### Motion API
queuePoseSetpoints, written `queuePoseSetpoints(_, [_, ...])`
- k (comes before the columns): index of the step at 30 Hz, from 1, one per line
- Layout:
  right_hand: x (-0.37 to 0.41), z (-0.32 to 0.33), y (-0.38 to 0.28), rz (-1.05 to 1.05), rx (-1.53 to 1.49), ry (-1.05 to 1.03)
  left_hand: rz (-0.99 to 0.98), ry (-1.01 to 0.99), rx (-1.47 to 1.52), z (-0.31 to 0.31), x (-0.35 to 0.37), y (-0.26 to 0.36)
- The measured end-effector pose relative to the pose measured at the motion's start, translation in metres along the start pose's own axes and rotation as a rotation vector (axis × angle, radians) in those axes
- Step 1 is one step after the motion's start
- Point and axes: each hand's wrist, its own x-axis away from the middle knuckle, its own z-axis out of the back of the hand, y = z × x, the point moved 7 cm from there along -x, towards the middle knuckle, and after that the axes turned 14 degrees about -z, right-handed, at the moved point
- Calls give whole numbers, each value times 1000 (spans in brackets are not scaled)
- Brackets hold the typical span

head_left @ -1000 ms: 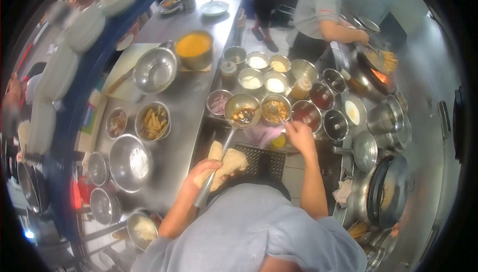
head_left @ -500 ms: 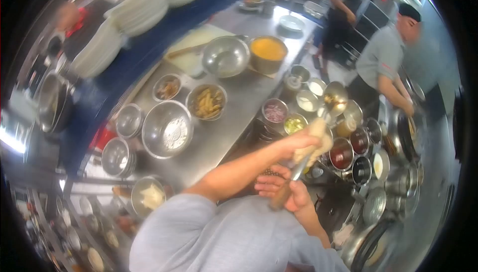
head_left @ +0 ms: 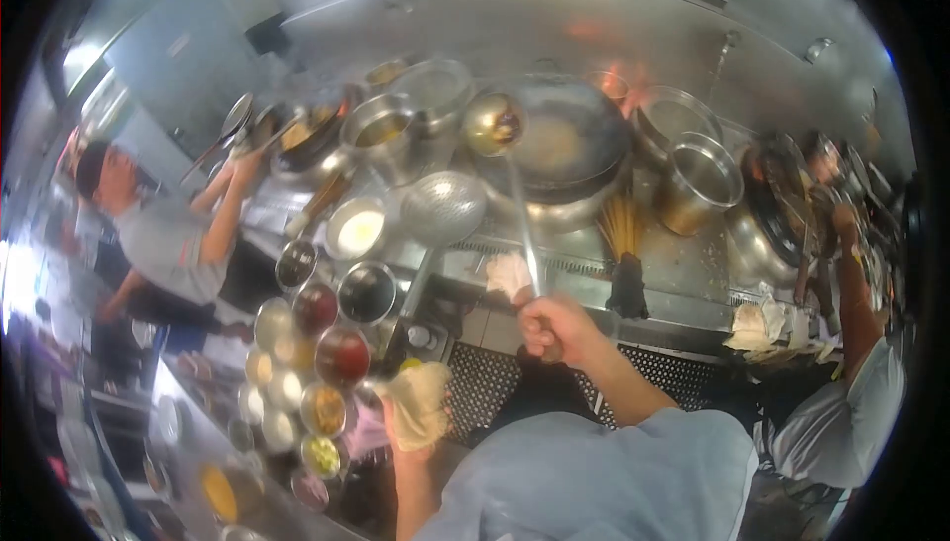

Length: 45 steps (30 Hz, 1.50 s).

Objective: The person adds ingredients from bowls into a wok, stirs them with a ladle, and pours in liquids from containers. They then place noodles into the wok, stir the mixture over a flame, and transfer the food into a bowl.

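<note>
My right hand point(head_left: 559, 331) is closed around the handle of a long metal ladle point(head_left: 522, 219). The ladle's bowl point(head_left: 494, 127) hangs by the left rim of a large dark wok point(head_left: 579, 140) and holds yellowish liquid with dark bits. A beige cloth point(head_left: 418, 400) is bunched in my left hand point(head_left: 412, 450), which hides most of its fingers. That hand is beside several metal containers, among them one of red sauce point(head_left: 342, 354) and one of chopped green pieces point(head_left: 323, 455).
A perforated skimmer point(head_left: 444, 207) lies left of the wok. A bamboo brush point(head_left: 621, 234) and a tall pot point(head_left: 701, 185) stand to its right. One co-worker point(head_left: 163, 234) handles a pan at left; another person's arm point(head_left: 859, 294) reaches among woks at right.
My view has swung from the prep counter to the stove. My left hand, with the cloth, has come off the ladle; my right hand now holds the ladle alone, over by the wok.
</note>
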Motion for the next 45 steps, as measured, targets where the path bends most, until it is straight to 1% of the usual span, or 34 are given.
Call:
queuePoseSetpoints(2, [-1, 57, -41, 179, 394, 447, -25, 138, -110, -18, -58, -20])
queuePoseSetpoints(3, [-4, 81, -49, 183, 509, 590, -43, 204, -168, -20, -81, -30])
queuePoseSetpoints(5, [-3, 115, -78, 155, 746, 883, 61, 172, -169, 2, -144, -56])
queuePoseSetpoints(6, [-7, 131, -91, 188, 756, 879, 108, 164, -167, 8, -170, -71])
queuePoseSetpoints(8, [-16, 153, -116, 254, 789, 862, 155, 174, -202, -17, -220, -102])
queuePoseSetpoints(9, [-11, 153, -125, 267, 747, 832, 172, 171, -223, -35, -252, -115])
queuePoseSetpoints(12, [-4, 155, -139, 278, 563, 744, 234, 208, -572, -81, -314, -136])
queuePoseSetpoints(13, [-10, 164, -142, 228, 461, 674, 260, 200, -630, -84, -337, -146])
queuePoseSetpoints(15, [-23, 185, -154, 155, 255, 539, 315, 154, -748, -61, -404, -174])
queuePoseSetpoints(16, [-15, 187, -158, 174, 334, 624, 385, 167, -706, -5, -442, -195])
queuePoseSetpoints(17, [-12, 185, -158, 212, 410, 710, 449, 161, -673, 37, -472, -212])
queuePoseSetpoints(18, [-10, 181, -168, 255, 484, 804, 325, 103, -759, 25, -481, -211])
queuePoseSetpoints(19, [-4, 162, -178, 270, 562, 857, 201, 53, -835, 6, -481, -206])
queuePoseSetpoints(20, [-2, 144, -177, 263, 627, 912, 159, 154, -904, -6, -464, -197])
queuePoseSetpoints(21, [-24, 153, -172, 268, 637, 937, 120, 258, -971, -24, -444, -187])
queuePoseSetpoints(22, [-44, 165, -169, 273, 650, 966, 69, 199, -895, -7, -457, -186])
queuePoseSetpoints(24, [-60, 155, -162, 236, 487, 744, -15, 78, -726, 33, -483, -186])
queuePoseSetpoints(25, [-59, 157, -156, 233, 441, 636, -179, 0, -809, 11, -477, -169])
queuePoseSetpoints(26, [-54, 161, -144, 212, 398, 521, -215, -150, -1101, 15, -485, -164])
queuePoseSetpoints(28, [-29, 162, -127, 139, 586, 635, -280, -419, -1570, 25, -489, -156])
queuePoseSetpoints(29, [-10, 143, -125, 144, 730, 729, -315, -554, -1751, 20, -490, -150])
queuePoseSetpoints(30, [9, 124, -126, 153, 872, 829, -271, -447, -1577, 18, -488, -155])
queuePoseSetpoints(31, [12, 119, -126, 127, 902, 913, -244, -337, -1387, 11, -482, -158])
queuePoseSetpoints(32, [13, 109, -130, 148, 908, 1011, -233, -227, -1203, 3, -476, -162])
queuePoseSetpoints(33, [-10, 127, -135, 218, 912, 1059, -174, -140, -1144, -38, -449, -150])
queuePoseSetpoints(34, [-35, 149, -137, 281, 914, 1099, -109, -48, -1090, -54, -433, -144])
queuePoseSetpoints(37, [-79, 157, -130, 328, 621, 826, -55, 108, -1035, -22, -445, -155])
queuePoseSetpoints(39, [-86, 175, -109, 252, 607, 696, -142, -18, -1100, -16, -464, -163])
queuePoseSetpoints(40, [-78, 184, -116, 221, 610, 641, -192, -88, -1118, -17, -478, -175])
queuePoseSetpoints(41, [-61, 185, -128, 251, 681, 736, -246, -150, -1142, -16, -491, -183])
queuePoseSetpoints(43, [-31, 163, -125, 275, 795, 899, -328, -238, -1226, 5, -493, -182])
queuePoseSetpoints(45, [-21, 142, -139, 260, 892, 1037, -185, -29, -1220, 30, -480, -177])
